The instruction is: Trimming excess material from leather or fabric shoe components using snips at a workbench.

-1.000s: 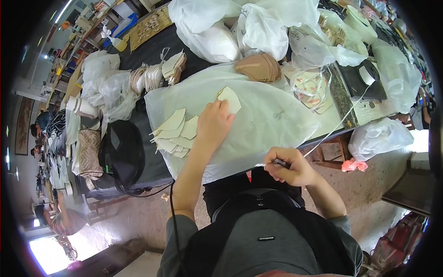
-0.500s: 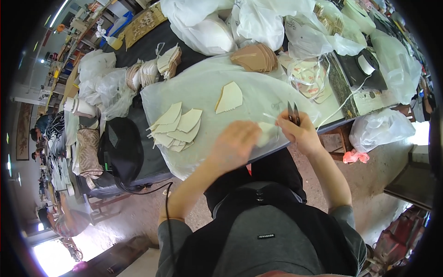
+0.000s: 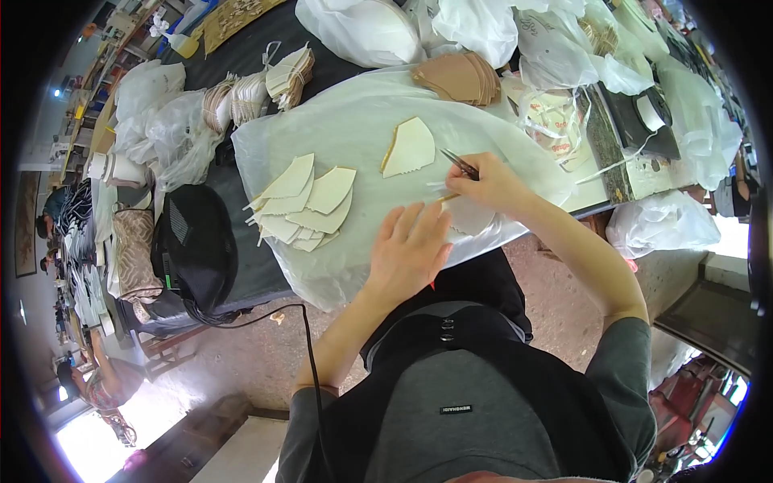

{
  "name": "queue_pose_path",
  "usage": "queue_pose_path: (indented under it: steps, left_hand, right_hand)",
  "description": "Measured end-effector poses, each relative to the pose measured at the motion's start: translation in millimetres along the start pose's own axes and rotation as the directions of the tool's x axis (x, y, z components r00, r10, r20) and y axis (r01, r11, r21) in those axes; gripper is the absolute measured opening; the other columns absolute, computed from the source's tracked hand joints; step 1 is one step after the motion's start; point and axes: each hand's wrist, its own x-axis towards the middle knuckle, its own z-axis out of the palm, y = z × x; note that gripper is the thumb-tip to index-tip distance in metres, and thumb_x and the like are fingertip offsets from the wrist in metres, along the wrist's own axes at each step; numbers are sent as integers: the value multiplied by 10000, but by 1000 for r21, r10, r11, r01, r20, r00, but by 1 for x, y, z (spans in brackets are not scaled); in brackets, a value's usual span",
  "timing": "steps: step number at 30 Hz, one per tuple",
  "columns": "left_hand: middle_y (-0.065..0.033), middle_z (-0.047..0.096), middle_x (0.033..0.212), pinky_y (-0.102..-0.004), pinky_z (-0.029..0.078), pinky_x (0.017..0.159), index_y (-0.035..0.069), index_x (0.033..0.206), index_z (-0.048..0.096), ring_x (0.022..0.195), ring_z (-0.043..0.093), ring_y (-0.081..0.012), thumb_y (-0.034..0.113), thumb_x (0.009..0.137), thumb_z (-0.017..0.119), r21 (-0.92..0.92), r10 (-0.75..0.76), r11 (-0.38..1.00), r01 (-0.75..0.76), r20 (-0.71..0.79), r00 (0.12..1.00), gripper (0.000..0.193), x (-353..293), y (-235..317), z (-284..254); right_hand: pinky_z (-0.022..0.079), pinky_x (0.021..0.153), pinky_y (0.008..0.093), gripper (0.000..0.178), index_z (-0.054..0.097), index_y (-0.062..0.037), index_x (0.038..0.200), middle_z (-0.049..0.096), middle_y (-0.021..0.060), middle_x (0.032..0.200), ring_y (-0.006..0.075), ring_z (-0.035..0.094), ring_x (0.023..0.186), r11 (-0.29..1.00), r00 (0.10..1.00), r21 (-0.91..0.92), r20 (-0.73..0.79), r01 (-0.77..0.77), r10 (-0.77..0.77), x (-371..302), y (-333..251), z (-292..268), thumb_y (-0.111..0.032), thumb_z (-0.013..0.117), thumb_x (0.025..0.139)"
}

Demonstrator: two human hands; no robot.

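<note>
My left hand (image 3: 409, 248) is spread flat, fingers stretched out, low over the translucent plastic sheet (image 3: 322, 274). Closed around a small pair of dark scissors (image 3: 459, 163), my right hand (image 3: 487, 185) points the blades up and left. Beneath and beside the right hand, a pale piece (image 3: 469, 217) lies on the sheet, partly hidden. A curved cream piece (image 3: 409, 148) with a notched lower edge lies just beyond the scissors. Left of my hands, several similar cream pieces (image 3: 310, 197) overlap in a loose pile.
Brown shaped pieces (image 3: 457, 78) are stacked at the sheet's far edge. Filled white plastic bags (image 3: 358, 32) line the back. Tied bundles (image 3: 258, 90) and a black mesh-backed object (image 3: 193, 249) with a cable stand left. A spool of white tape (image 3: 648, 113) sits right.
My right hand has moved left and farther away with the scissors, whose blades now tilt left. My left hand has turned flat and its fingers have straightened out.
</note>
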Motion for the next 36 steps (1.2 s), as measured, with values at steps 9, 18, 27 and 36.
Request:
queue_pose_path:
  steps: [9,18,27,36]
  left_hand:
    - [-87,632,1186,-430,477,945,24,1163,665,1078,594,-265,196,844,685,-88,-61,995,56,-64,996,362,-15,6,14]
    - [-109,640,1176,-426,479,903,3,1146,648,1046,594,-287,154,822,707,-176,-123,979,102,-113,986,362,-19,4,16]
    - [-121,650,1198,-431,470,896,-6,1133,638,1029,599,-293,222,847,701,-94,-139,987,128,-123,983,370,-11,8,21]
    - [-114,652,1193,-421,433,928,-3,1178,628,1040,591,-288,283,882,667,-21,-194,981,193,-105,975,413,-9,19,23]
  right_hand:
    - [408,581,297,131,639,-23,827,577,26,655,99,487,613,951,967,-272,243,145,-78,-1,-20,-1,-150,663,848]
    - [433,592,371,162,633,-2,797,599,137,652,237,522,589,955,953,-250,291,158,-81,7,-12,2,-165,634,803]
    - [481,640,397,186,664,-7,823,640,170,711,328,594,649,910,959,-356,256,212,-123,6,-16,8,-188,666,780]
    - [485,530,349,181,648,5,771,606,97,640,177,587,532,939,972,-342,226,17,65,6,-12,-30,-174,650,797]
